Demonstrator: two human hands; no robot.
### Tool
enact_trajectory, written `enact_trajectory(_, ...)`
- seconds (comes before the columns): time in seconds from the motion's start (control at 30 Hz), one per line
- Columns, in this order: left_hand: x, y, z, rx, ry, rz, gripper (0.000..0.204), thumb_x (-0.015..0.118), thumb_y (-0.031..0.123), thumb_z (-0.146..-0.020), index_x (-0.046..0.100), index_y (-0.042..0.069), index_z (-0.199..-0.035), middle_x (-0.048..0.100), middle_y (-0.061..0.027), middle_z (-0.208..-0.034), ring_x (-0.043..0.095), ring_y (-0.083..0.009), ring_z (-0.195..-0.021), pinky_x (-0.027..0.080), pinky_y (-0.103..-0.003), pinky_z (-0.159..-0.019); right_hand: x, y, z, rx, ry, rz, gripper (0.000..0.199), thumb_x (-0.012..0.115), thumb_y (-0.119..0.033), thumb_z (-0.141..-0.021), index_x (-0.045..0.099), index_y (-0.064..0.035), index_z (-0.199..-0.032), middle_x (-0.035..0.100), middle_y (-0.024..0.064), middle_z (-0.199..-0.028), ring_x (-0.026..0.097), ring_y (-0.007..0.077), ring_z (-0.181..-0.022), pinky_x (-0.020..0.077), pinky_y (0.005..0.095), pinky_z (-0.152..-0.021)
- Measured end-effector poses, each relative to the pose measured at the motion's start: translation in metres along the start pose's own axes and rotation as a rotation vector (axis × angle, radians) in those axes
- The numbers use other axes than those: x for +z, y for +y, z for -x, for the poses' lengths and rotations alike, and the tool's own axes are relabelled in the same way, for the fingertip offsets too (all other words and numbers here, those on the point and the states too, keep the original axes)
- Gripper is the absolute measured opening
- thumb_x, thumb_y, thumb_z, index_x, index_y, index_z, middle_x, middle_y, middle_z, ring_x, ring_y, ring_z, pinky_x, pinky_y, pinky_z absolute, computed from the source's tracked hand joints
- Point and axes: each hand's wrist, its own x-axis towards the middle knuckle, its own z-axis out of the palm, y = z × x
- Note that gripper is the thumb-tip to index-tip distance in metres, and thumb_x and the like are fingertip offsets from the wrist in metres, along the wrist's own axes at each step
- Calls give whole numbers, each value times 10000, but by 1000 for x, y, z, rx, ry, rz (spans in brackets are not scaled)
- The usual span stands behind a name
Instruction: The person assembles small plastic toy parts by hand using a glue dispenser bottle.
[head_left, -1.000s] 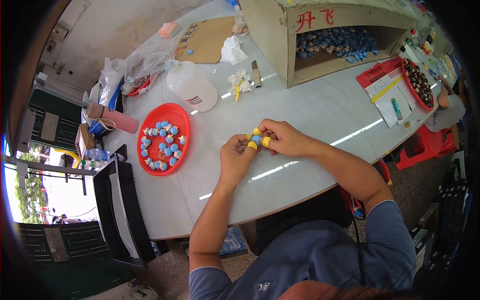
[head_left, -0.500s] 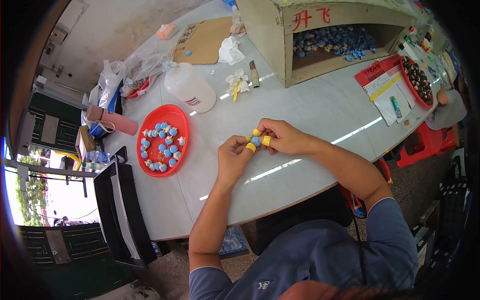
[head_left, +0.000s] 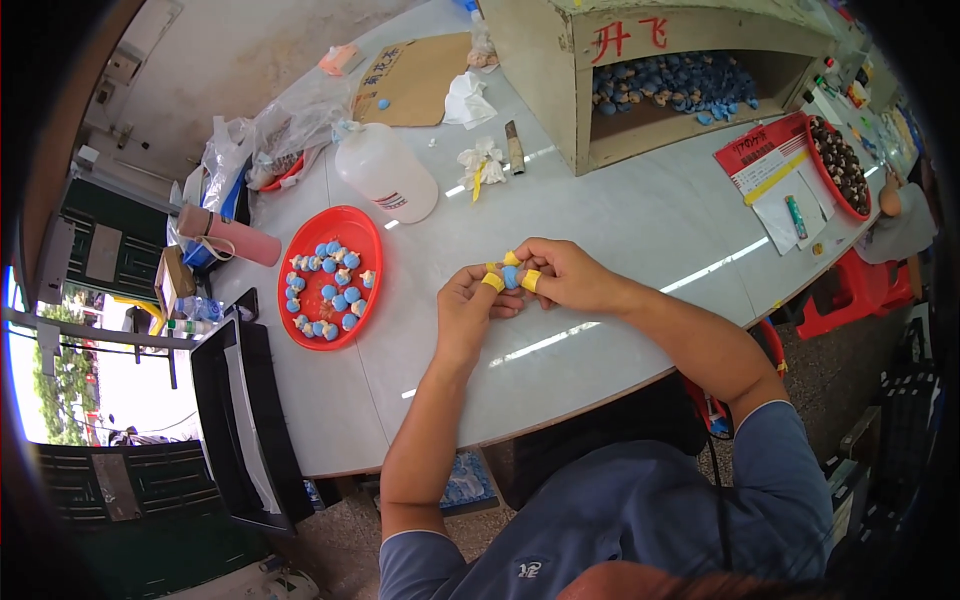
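Observation:
Between my fingertips, over the middle of the table, is a small round blue piece (head_left: 511,277); much of it is covered by the fingers. My left hand (head_left: 464,312) pinches it from the left, and my right hand (head_left: 568,276) closes on it from the right. Yellow wraps cover the thumb and finger ends of both hands. To the left, a round red tray (head_left: 369,232) carries several small figure pieces (head_left: 330,257) with blue caps and cream-coloured parts.
A white plastic bottle (head_left: 388,172) and a pink flask (head_left: 232,236) stand beyond the tray. Crumpled tissue (head_left: 483,165) lies farther back. A wooden box (head_left: 548,90) holds many blue pieces. At far right, a red bowl (head_left: 862,205) contains dark pieces.
The fingers have shifted slightly around the blue piece, and it appears turned between them. Both hands still grip it in nearly the same place.

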Motion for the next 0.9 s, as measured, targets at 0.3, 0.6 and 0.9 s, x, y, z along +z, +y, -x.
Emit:
enact_trajectory(0.3, -3, -4, 0, -5, -38, 4, 211, 560, 100, -944, 562, -61, -1081, 692, -143, -939, 687, -178, -776, 552, -265, -705, 0, -4, 0, 44, 39, -26, 173, 531, -59, -954, 554, 27, -1102, 606, 47, -860, 554, 76, -615, 484, 226, -551)
enact_trajectory(0.6, 1, -7, 0, 48, -52, -34, 200, 574, 18, -919, 547, -100, -1078, 682, -159, -952, 690, -178, -798, 562, -254, -705, 0, -4, 3, 16, 39, 67, 113, 512, -26, -943, 561, 18, -1035, 610, 52, -872, 563, 73, -634, 484, 226, -561)
enact_trajectory(0.9, 2, -11, 1, 87, -37, -39, 208, 561, -20, -909, 524, -123, -1087, 659, -176, -990, 691, -189, -830, 573, -258, -732, 1, -7, 6, -13, 49, 112, 135, 492, 37, -917, 541, 33, -1043, 627, 83, -909, 582, 97, -649, 485, 237, -572)
